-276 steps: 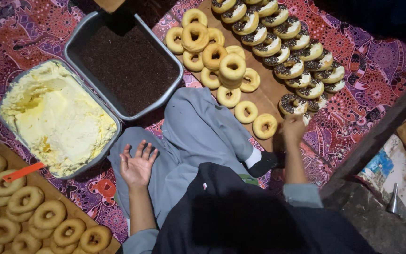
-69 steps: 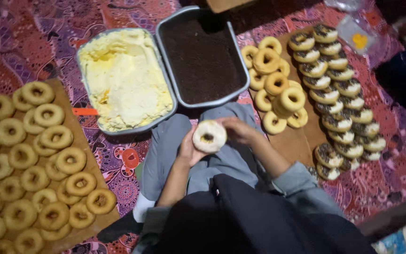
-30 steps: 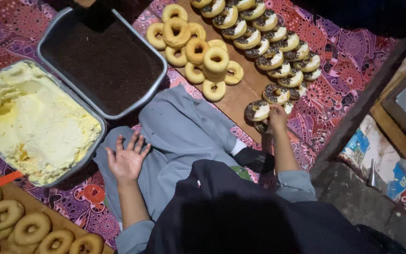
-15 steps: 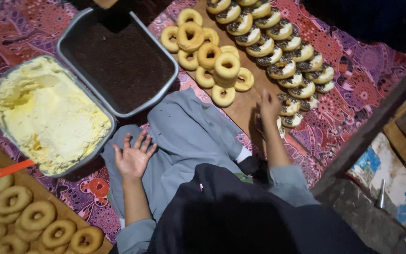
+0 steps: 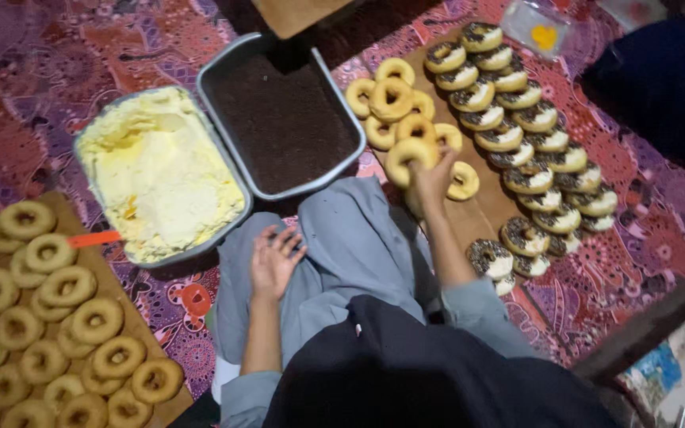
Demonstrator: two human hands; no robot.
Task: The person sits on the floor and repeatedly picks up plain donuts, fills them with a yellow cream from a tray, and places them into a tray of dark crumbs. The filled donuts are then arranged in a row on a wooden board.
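One plain donut (image 5: pixel 411 154), likely soft and light, pinched at its rim by the right hand (image 5: pixel 435 176); left hand (image 5: pixel 273 261) lies released, empty.

We see golden-brown ring doughnuts (image 5: pixel 411 152), pale yellow cream in one grey metal tray (image 5: pixel 81 158), dark brown crumbs in another (image 5: pixel 334 170), and a maroon-purple floral-patterned cloth (image 5: pixel 57 71).

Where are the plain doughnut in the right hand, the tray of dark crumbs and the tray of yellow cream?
plain doughnut (image 5: pixel 407 152): head view, on its ring, above the right hand (image 5: pixel 435 176).
tray of dark crumbs (image 5: pixel 281 119): head view, on the crumb surface.
tray of yellow cream (image 5: pixel 156 170): head view, on the cream's middle.
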